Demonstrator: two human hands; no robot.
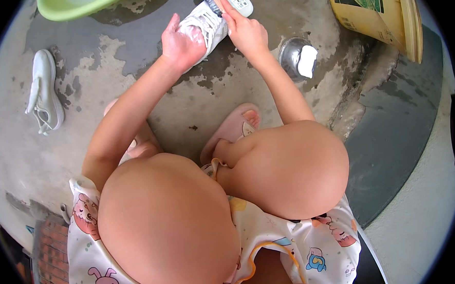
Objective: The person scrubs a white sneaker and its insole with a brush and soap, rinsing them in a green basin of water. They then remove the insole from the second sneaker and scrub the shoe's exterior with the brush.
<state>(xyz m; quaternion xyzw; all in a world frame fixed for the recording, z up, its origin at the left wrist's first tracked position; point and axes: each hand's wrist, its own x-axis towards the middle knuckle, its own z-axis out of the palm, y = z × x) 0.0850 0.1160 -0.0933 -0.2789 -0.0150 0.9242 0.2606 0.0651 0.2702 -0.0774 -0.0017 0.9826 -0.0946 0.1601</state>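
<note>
A white lace-up sneaker [219, 30] lies at the top middle, with a pale flap [240, 3] bearing a printed label at its far end. My right hand [247, 32] grips the wooden handle of a scrubbing brush [214, 5], whose dark bristles meet the shoe near the laces. White foam coats part of my left hand [183, 44], which is turned palm up across the near part of the sneaker, thumb sticking out. How its fingers sit against the shoe is unclear. A second white sneaker [47, 87] rests on its side on the floor at left.
Beside my right forearm is a round metal bowl [289, 57] with a white object [307, 62] at its edge. A yellow bucket [375, 14] stands at upper right, a green basin [77, 7] at upper left. The concrete floor [176, 117] has wet patches.
</note>
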